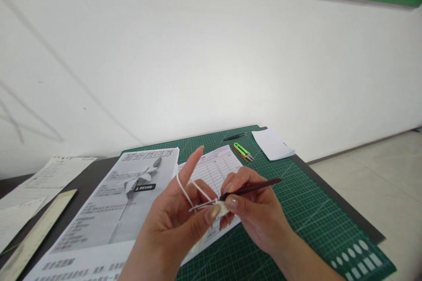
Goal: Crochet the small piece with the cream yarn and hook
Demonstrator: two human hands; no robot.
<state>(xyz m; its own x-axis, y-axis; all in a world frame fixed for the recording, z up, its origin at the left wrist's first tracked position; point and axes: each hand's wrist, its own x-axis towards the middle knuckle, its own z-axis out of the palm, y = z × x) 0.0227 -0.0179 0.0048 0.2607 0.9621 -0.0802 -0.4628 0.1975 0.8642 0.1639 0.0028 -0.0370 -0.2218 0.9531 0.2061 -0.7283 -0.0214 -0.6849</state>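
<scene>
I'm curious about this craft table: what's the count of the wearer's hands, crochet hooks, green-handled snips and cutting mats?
Left hand and right hand: 2
Crochet hook: 1
Green-handled snips: 1
Cutting mat: 1
Total: 5

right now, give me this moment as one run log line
left hand: pinching white piece, yarn looped around index finger | right hand: holding dark-handled hook | green snips: lying on cutting mat

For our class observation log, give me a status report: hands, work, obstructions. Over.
Left hand: pinching small white piece, yarn round raised index finger. Right hand: gripping dark-handled hook. Green snips: lying beyond, apart from both hands.
</scene>
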